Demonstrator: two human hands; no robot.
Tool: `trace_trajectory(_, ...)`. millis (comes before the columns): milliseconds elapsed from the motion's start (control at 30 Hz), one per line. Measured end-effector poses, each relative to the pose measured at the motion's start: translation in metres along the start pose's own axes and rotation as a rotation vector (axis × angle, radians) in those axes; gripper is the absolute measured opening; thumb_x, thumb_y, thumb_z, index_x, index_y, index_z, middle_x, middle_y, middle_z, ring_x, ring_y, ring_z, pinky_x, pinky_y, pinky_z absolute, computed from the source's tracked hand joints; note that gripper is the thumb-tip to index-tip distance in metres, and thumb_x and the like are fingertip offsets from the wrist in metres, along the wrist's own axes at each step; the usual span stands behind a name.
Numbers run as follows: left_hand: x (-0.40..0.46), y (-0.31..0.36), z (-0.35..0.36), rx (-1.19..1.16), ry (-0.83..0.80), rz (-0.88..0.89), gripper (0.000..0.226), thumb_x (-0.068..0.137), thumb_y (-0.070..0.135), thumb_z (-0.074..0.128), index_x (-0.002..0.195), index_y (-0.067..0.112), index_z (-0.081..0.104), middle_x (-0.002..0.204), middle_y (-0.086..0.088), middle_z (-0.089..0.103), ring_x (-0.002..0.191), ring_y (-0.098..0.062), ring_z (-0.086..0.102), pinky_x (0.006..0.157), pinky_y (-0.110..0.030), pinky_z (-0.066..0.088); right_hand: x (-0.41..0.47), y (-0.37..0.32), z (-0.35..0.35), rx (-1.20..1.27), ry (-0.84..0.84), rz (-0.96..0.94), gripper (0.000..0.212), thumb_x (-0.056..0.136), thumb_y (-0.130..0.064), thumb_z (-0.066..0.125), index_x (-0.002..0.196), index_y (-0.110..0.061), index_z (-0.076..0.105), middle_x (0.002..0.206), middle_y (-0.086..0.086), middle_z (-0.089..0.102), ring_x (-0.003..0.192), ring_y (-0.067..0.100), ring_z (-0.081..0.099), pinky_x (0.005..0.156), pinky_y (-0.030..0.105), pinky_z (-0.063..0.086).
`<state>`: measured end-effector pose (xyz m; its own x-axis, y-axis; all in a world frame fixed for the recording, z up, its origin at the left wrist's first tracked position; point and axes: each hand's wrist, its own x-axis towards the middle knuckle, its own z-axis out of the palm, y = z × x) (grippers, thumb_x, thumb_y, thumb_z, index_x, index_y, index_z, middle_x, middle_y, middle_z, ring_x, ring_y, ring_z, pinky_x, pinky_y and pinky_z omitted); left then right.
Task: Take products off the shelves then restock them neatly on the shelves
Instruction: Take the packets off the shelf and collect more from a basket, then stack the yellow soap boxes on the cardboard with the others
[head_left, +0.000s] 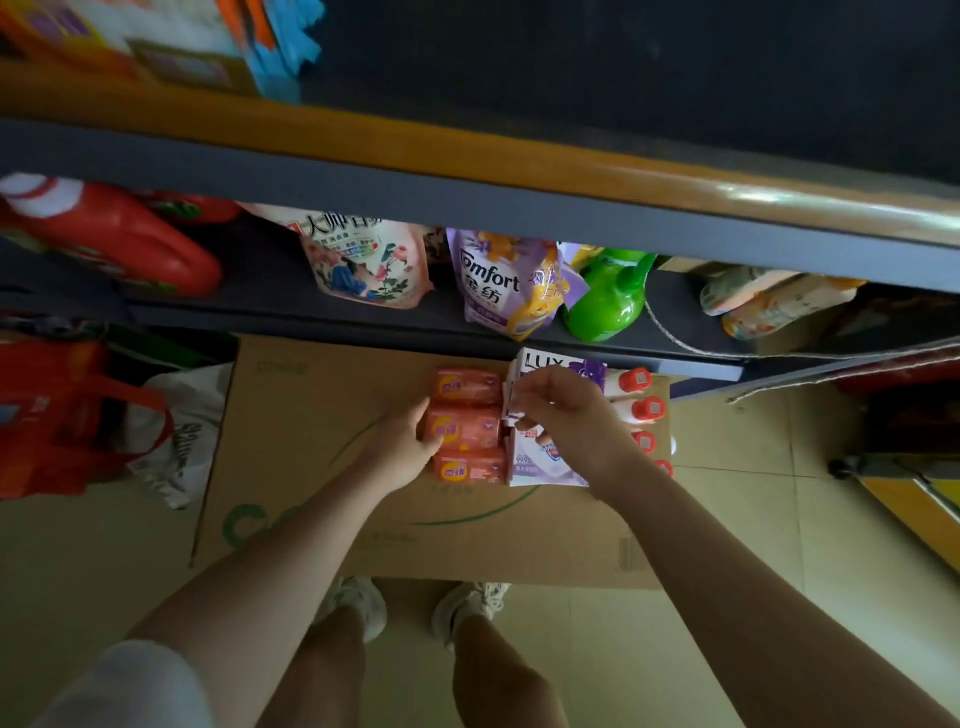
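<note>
On a flattened cardboard sheet (311, 441) on the floor lie three orange soap packs (467, 387) in a column. My left hand (402, 441) grips the left end of the middle orange soap pack (465, 428). To their right lie a white and purple LUX soap box (566, 364) and a white and purple soap pack (540, 462). My right hand (566, 415) rests over these two, fingers curled on the edge of the LUX soap box. Beside them lie several white bottles with red caps (636, 382).
The low shelf (285, 306) above the cardboard holds a red jug (119, 234), a floral refill pouch (363, 260), a purple Comfort pouch (493, 286), a green bottle (610, 296) and pale packs (769, 301). Red bags (57, 415) stand at left. My shoes (415, 608) touch the cardboard's near edge.
</note>
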<state>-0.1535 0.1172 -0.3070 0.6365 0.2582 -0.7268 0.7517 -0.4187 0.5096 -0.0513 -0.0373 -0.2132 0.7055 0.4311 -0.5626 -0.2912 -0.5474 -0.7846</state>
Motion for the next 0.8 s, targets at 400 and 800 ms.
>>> trace_trajectory(400, -0.121, 0.099, -0.161, 0.378, 0.770, 0.962, 0.037, 0.089, 0.033, 0.048, 0.119, 0.012, 0.054, 0.117, -0.005, 0.056, 0.107, -0.017, 0.050, 0.087, -0.029, 0.045, -0.038, -0.167, -0.014, 0.210, -0.063, -0.285, 0.016, 0.095, -0.007, 0.048, 0.085, -0.014, 0.059, 0.072, -0.004, 0.064, 0.055, 0.007, 0.056, 0.048, 0.019, 0.038)
trace_trajectory(800, -0.094, 0.109, -0.258, 0.865, 0.842, 0.524, 0.116, 0.056, 0.046, 0.083, 0.144, 0.001, 0.023, 0.150, -0.021, 0.023, 0.138, -0.034, 0.026, 0.111, -0.038, 0.006, 0.085, -0.259, 0.012, -0.706, 0.490, -0.686, 0.043, 0.089, -0.014, 0.050, 0.131, -0.007, 0.048, 0.137, 0.016, 0.045, 0.124, 0.035, 0.040, 0.099, 0.038, 0.033)
